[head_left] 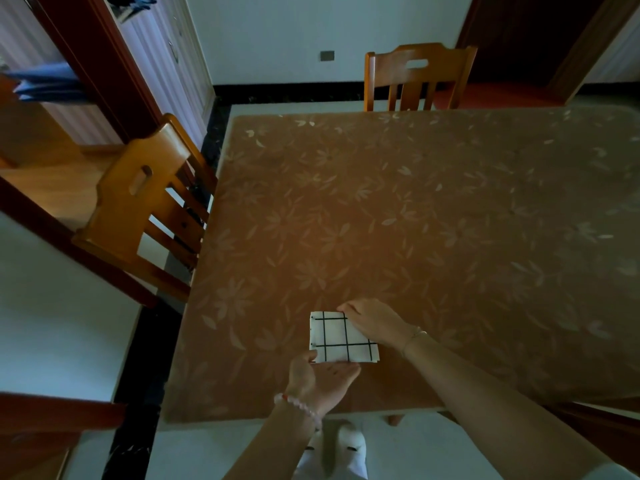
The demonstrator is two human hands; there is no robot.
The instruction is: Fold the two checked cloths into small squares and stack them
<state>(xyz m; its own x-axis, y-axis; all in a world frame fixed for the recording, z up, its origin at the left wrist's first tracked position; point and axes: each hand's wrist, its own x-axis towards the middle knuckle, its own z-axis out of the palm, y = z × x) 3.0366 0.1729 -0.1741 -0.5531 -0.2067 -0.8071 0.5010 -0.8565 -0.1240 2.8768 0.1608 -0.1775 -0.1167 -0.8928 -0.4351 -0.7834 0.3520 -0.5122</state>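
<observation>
A white cloth with black checked lines [337, 337] lies folded into a small square near the front edge of the table [415, 220]. Layered edges show along its right side, but I cannot tell whether it is one cloth or two stacked. My left hand [320, 375] is at the square's near edge, palm turned up, fingers straight and slipped under that edge. My right hand [372, 322] lies on the far right corner, fingers bent down onto the cloth.
The table carries a brown cover with a pale flower pattern. One wooden chair [145, 209] stands at the left side, another [415, 77] at the far side. The table's front edge runs just below my left wrist.
</observation>
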